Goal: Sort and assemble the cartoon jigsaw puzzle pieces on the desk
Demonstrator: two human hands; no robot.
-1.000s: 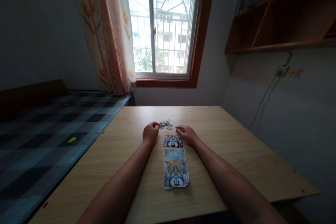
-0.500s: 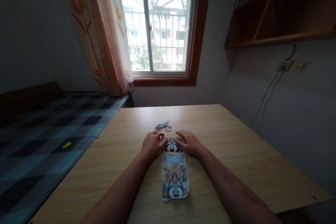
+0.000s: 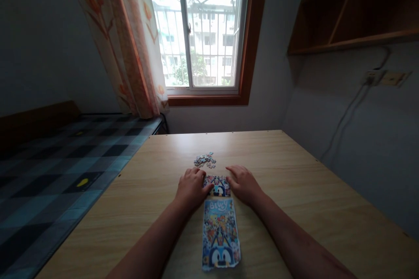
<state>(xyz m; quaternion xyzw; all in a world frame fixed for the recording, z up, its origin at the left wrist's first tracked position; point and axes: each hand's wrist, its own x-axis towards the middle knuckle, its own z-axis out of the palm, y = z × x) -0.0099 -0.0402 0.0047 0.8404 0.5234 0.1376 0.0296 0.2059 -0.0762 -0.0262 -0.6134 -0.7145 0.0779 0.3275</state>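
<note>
A partly joined jigsaw puzzle [image 3: 217, 180] with a blue cartoon dog's face lies flat between my hands. My left hand [image 3: 191, 188] rests at its left side, fingers stretched forward and the thumb over its left part. On the other side, my right hand [image 3: 244, 184] lies with fingers apart, its thumb at the puzzle's right edge. No piece shows in either hand. Just beyond is a small heap of loose jigsaw pieces [image 3: 203, 159]. Nearer to me lies a paper picture sheet [image 3: 221, 233] lettered "Bluey", with a torn lower edge and the same dog's face.
The light wooden table [image 3: 137, 200] reaches toward the window [image 3: 209, 30]. A bed with a checked cover [image 3: 108, 150] adjoins at left, below a flowered curtain [image 3: 127, 48]. Shelves [image 3: 343, 39] and a socket with a cord [image 3: 371, 77] are on the right wall.
My right hand has shifted slightly right, its thumb moving from over the puzzle to the edge, so more of the puzzle shows. The view has tilted and turned a little.
</note>
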